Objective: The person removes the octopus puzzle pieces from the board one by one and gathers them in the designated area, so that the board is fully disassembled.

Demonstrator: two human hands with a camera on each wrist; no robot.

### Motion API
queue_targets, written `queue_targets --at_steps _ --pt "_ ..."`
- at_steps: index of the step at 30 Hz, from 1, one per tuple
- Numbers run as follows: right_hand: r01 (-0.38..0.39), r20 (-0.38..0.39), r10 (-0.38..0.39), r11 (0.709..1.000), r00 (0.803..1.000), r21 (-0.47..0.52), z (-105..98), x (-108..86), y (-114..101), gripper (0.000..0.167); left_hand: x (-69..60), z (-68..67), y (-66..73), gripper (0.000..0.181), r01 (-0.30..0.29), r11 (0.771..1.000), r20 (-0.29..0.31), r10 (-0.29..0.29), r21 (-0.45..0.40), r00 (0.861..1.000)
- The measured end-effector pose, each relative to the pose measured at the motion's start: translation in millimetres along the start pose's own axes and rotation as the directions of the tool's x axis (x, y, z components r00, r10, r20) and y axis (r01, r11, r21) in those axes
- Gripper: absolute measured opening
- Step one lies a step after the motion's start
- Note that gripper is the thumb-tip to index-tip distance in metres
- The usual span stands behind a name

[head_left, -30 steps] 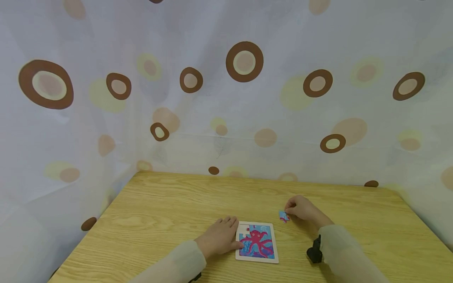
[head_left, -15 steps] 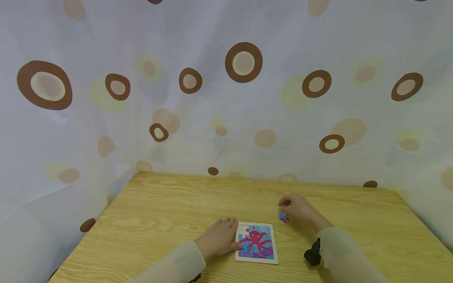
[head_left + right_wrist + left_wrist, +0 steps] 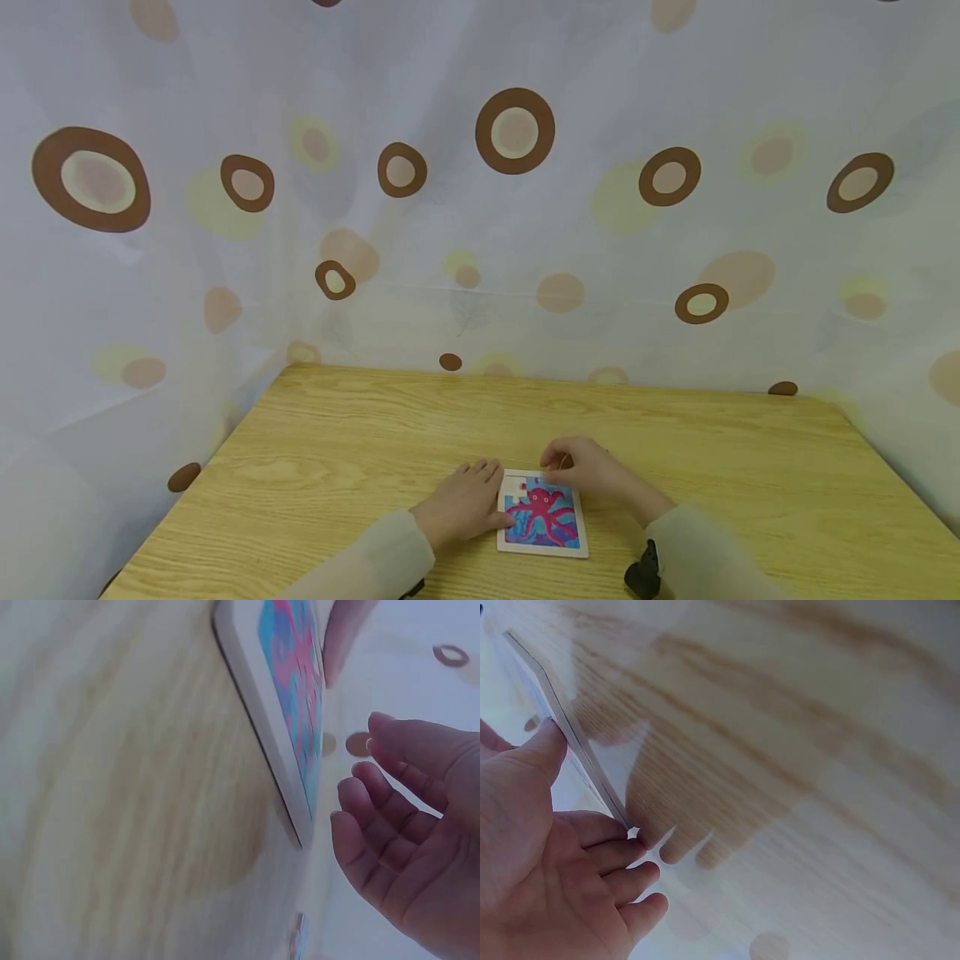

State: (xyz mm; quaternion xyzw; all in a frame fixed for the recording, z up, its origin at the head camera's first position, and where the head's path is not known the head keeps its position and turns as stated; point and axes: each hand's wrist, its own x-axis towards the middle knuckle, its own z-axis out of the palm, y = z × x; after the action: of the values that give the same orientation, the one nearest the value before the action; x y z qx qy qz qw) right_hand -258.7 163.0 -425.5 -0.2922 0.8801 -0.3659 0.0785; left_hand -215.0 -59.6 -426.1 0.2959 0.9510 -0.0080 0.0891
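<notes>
A framed jigsaw puzzle with a pink octopus on blue lies on the table; its upper left part is a bare white gap. My left hand lies at the frame's left edge, fingers nearly straight, thumb on the face. Above the puzzle's upper right corner hovers my right hand, fingers loosely bent. Nothing shows between thumb and fingers in the right wrist view. There, a small puzzle piece lies on the table, apart from the hand; in the head view the right hand or wrist mostly hides it.
The wooden table carries the puzzle. A pale curtain with brown rings and soft spots hangs behind the table and along its sides. A black wrist device sits at the right sleeve.
My right hand has moved left and a little nearer, from over the puzzle piece to the puzzle's upper right corner. The left hand and the puzzle keep their places.
</notes>
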Motion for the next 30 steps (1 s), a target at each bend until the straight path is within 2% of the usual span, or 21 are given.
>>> queue_targets --at_steps 6,16,22,30 --pt "0.003 0.059 -0.002 1.0 0.998 -0.012 11.3 1.4 -6.7 0.007 -0.7 -0.5 0.0 0.075 -0.003 1.0 -0.009 0.003 0.005 1.0" --pt "-0.03 0.096 0.034 0.999 0.995 -0.037 17.7 1.8 -8.7 0.016 0.6 2.4 -0.7 0.076 -0.008 1.0 -0.025 0.008 0.009 1.0" --pt "-0.048 0.122 0.054 0.997 0.991 -0.056 19.3 4.7 -7.6 0.015 1.2 3.4 -1.3 0.076 -0.001 1.0 -0.024 0.002 0.011 1.0" --pt "-0.011 0.113 0.017 0.998 0.993 -0.058 20.6 4.8 -6.4 0.016 1.1 3.3 -1.0 0.076 -0.007 1.0 -0.018 0.007 0.017 1.0"
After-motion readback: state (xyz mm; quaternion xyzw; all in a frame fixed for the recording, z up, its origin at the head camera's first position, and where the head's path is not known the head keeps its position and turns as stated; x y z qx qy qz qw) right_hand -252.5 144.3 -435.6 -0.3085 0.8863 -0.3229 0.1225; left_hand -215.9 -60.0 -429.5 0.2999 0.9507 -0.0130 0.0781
